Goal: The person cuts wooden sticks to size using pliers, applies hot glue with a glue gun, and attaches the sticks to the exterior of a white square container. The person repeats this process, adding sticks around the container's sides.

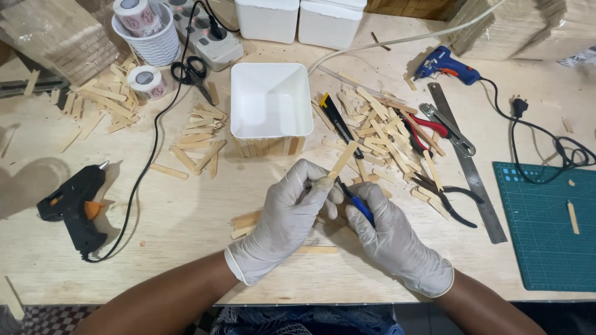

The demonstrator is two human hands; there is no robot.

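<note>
Head view: white tub, seemingly empty.

Matt wooden stick, plywood table

Pale plywood desk crowded with craft tools and wooden sticks.

A white square container stands near the middle, small sticks leaning against its front wall. Left of it lie a loose heap of flat wooden sticks, black scissors, a roll of tape and a white basket. A black glue gun rests at the left edge, its cord running up to a power strip. To the right: a larger scatter of sticks, a yellow-and-black utility knife, red-handled pliers, black pliers, a steel ruler, a blue glue gun and a green cutting mat.
</note>
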